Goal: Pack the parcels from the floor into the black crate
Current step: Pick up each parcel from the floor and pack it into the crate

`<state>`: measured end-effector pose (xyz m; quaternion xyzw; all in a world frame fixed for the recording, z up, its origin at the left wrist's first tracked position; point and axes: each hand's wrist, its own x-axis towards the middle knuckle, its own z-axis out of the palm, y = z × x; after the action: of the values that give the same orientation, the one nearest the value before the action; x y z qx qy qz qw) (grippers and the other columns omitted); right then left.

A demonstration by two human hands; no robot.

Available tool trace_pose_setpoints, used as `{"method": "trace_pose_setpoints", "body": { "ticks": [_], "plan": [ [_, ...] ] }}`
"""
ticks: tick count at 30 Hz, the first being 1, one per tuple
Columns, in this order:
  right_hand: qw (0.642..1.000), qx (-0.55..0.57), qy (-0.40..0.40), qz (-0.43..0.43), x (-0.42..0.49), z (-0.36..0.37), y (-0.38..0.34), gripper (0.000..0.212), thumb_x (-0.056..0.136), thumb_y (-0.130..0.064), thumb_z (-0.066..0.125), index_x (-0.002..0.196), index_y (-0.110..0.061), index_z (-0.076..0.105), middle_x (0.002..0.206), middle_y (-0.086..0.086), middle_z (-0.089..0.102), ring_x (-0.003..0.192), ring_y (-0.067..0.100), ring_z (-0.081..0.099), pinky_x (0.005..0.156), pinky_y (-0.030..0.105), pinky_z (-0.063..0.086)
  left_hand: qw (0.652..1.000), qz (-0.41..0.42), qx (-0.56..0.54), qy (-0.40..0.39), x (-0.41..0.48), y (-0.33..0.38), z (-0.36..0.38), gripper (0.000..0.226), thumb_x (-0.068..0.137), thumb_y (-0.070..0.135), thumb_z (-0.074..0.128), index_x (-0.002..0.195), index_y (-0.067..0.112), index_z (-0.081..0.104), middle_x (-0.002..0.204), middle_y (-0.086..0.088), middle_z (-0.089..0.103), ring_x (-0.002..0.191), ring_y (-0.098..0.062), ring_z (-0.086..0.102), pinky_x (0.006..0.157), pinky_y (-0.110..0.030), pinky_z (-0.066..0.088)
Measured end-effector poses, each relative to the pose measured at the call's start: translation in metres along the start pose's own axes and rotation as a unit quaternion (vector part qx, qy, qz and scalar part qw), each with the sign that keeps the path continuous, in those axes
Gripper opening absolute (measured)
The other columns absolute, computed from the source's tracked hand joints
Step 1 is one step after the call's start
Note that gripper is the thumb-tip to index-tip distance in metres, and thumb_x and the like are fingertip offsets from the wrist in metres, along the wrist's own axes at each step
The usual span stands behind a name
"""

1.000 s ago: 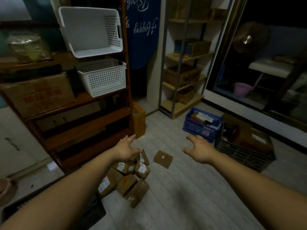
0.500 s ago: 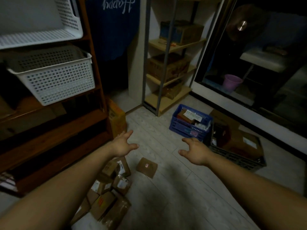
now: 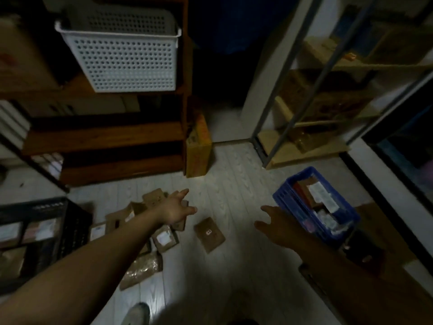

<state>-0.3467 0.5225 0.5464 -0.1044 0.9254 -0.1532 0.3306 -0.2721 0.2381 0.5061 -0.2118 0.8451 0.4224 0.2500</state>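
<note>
Parcels heaped on the floor, directly under and behind the left hand, fingers spread, holding nothing. One flat parcel lies alone between both hands. Right hand open, empty. Black crate far left of left hand.

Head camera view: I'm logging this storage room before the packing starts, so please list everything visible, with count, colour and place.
Lone parcel: one, brown, floor centre, apart from the pile.
Parcel pile: several, count unclear, brown with white labels, floor left of centre.
Black crate: one, far left floor, parcels inside.
Blue crate: one, right floor, holding packages.
Basket: one, white, perforated, on the wooden shelf.
Yellow box: one, upright beside the wooden shelf.
Metal rack: one, pale boards, upper right, cartons on it.
Shoe: one, pale, bottom edge.
Left hand: empty, fingers spread, over the pile.
Right hand: empty, open, beside the blue crate.
</note>
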Motion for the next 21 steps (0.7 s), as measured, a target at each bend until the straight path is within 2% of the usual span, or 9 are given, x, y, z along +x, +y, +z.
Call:
{"method": "trace_pose_setpoints", "body": {
  "ticks": [3,7,9,10,14,16,18,20,21],
  "plan": [
    [0.999,0.001,-0.042,-0.016,0.046,-0.004,0.036,0.068,0.096,-0.043,0.049,0.152,-0.018,0.018,0.158,0.006,0.017,0.142,0.022,0.025,0.113,0.031,0.024,0.999,-0.030,-0.013,0.011,0.022,0.005,0.036,0.082,0.082,0.058,0.059,0.146,0.017,0.028,0.144,-0.013,0.041,0.122,-0.029,0.050,0.103,-0.041,0.042],
    [0.998,0.015,-0.053,-0.024,0.116,0.020,0.072,0.069,0.096,-0.042,0.050,0.151,-0.018,0.018,0.157,0.007,0.020,0.142,0.024,0.027,0.115,0.034,0.027,0.997,-0.072,-0.018,0.009,0.064,-0.011,0.082,0.080,0.083,0.047,0.063,0.148,0.019,0.026,0.152,-0.003,0.029,0.140,-0.026,0.029,0.115,-0.035,0.024],
    [0.998,0.030,-0.058,-0.020,0.152,0.046,0.085,0.068,0.095,-0.042,0.050,0.151,-0.019,0.019,0.156,0.007,0.022,0.141,0.025,0.028,0.113,0.035,0.029,0.998,-0.060,0.012,0.004,0.094,-0.030,0.108,0.095,0.069,0.074,0.055,0.146,0.025,0.030,0.151,-0.001,0.032,0.138,-0.023,0.032,0.113,-0.042,0.030],
    [0.997,0.035,-0.061,-0.022,0.170,0.064,0.093,0.068,0.095,-0.042,0.050,0.151,-0.019,0.019,0.156,0.007,0.022,0.141,0.025,0.028,0.112,0.035,0.029,0.998,-0.056,0.016,0.003,0.114,-0.046,0.121,0.097,0.066,0.077,0.052,0.145,0.025,0.032,0.149,-0.003,0.036,0.135,-0.022,0.036,0.110,-0.043,0.034],
    [0.997,0.038,-0.060,-0.036,0.253,0.149,0.126,0.067,0.096,-0.040,0.051,0.151,-0.018,0.021,0.155,0.008,0.025,0.140,0.026,0.030,0.109,0.033,0.030,0.997,-0.079,-0.002,0.017,0.192,-0.096,0.179,0.073,0.086,0.037,0.064,0.147,0.017,0.029,0.143,-0.013,0.041,0.126,-0.037,0.046,0.104,-0.049,0.041],
    [0.996,0.043,-0.063,-0.036,0.299,0.202,0.145,0.068,0.095,-0.040,0.052,0.151,-0.018,0.020,0.155,0.009,0.025,0.140,0.026,0.030,0.109,0.034,0.031,0.996,-0.084,-0.027,0.024,0.240,-0.131,0.215,0.077,0.086,0.036,0.064,0.149,0.017,0.023,0.150,-0.010,0.032,0.132,-0.034,0.040,0.108,-0.046,0.037],
    [0.996,0.044,-0.066,-0.034,0.337,0.245,0.161,0.071,0.094,-0.041,0.054,0.151,-0.018,0.019,0.155,0.009,0.025,0.139,0.027,0.031,0.109,0.036,0.031,0.993,-0.095,-0.057,0.028,0.280,-0.161,0.245,0.075,0.088,0.032,0.062,0.149,0.016,0.021,0.153,-0.003,0.028,0.138,-0.027,0.032,0.110,-0.033,0.031],
    [0.996,0.044,-0.074,-0.035,0.376,0.292,0.179,0.072,0.094,-0.039,0.055,0.151,-0.017,0.019,0.153,0.011,0.027,0.137,0.028,0.034,0.107,0.036,0.034,0.988,-0.105,-0.105,0.033,0.318,-0.192,0.278,0.070,0.090,0.025,0.061,0.148,0.014,0.023,0.146,0.005,0.032,0.138,-0.023,0.031,0.101,-0.023,0.029],
    [0.995,0.047,-0.075,-0.035,0.396,0.315,0.188,0.071,0.094,-0.038,0.055,0.151,-0.016,0.019,0.152,0.012,0.028,0.135,0.028,0.036,0.104,0.035,0.036,0.985,-0.115,-0.128,0.032,0.338,-0.207,0.295,0.074,0.089,0.024,0.063,0.149,0.013,0.020,0.148,0.001,0.033,0.137,-0.024,0.032,0.101,-0.025,0.030]
  ]
}}
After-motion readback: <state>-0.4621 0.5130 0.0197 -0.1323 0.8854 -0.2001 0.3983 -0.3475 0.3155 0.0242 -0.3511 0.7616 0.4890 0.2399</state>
